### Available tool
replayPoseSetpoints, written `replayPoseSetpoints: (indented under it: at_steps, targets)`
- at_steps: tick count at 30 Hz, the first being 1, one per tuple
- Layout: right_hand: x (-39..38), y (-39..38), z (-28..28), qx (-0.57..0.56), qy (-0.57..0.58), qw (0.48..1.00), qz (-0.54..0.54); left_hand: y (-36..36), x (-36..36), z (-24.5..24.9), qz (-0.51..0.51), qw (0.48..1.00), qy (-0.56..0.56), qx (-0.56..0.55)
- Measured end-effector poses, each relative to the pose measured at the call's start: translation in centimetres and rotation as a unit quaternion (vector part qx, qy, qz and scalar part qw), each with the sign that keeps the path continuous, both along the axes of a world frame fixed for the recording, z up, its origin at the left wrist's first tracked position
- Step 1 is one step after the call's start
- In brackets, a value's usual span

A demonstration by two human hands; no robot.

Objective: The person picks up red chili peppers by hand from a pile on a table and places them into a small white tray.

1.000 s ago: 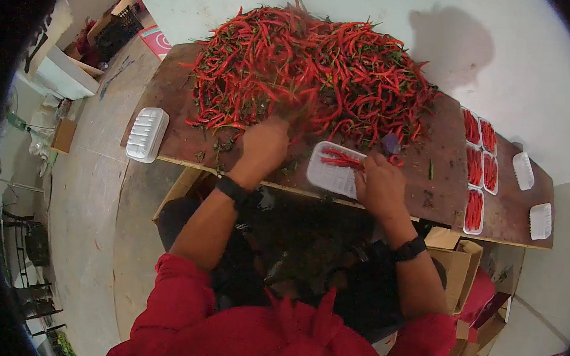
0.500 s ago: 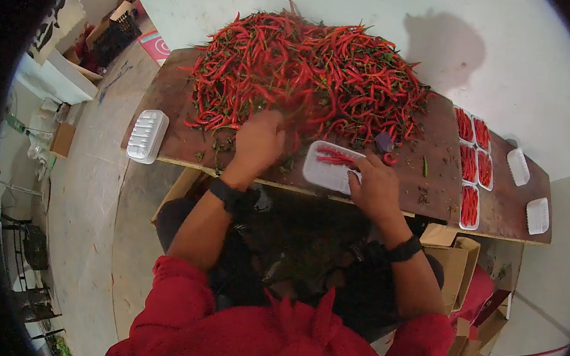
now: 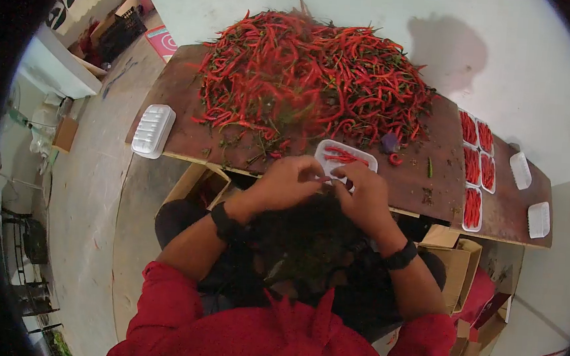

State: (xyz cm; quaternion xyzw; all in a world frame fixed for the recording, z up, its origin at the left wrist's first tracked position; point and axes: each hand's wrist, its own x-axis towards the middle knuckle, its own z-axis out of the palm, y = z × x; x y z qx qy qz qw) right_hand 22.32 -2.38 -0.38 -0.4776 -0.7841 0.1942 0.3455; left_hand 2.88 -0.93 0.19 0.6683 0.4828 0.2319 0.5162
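Note:
My left hand (image 3: pixel 288 186) is closed in a pinch on a red chili pepper (image 3: pixel 325 179), most of it hidden by the fingers. Facing it, my right hand (image 3: pixel 365 198) has its thumb and fingers pinched at the other end of that pepper. Both hands are just off the table's front edge. Right behind them, a white plastic tray (image 3: pixel 369 159) holds a few red chili peppers (image 3: pixel 343 155). A large heap of red chili peppers (image 3: pixel 371 85) with green stems covers the back of the table.
A stack of upturned white trays (image 3: pixel 153 131) sits at the table's (image 3: pixel 179 81) left end. To the right stand several filled trays (image 3: pixel 472 209) and two more white trays (image 3: pixel 538 219). A purple object (image 3: pixel 390 143) lies near the heap. Cardboard boxes (image 3: pixel 454 266) stand below.
My left hand has come from the heap toward the right and nearer my body, now with a pepper. My right hand has left the tray and met it.

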Motion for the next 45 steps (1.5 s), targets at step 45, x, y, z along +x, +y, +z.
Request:
replayPoseSetpoints:
  at_steps: [45]
  targets:
    - [0.7,-1.2,0.0,-0.268,0.027,0.96,0.073,0.8,-1.3,-0.5,-0.093,0.992,0.015,0.08]
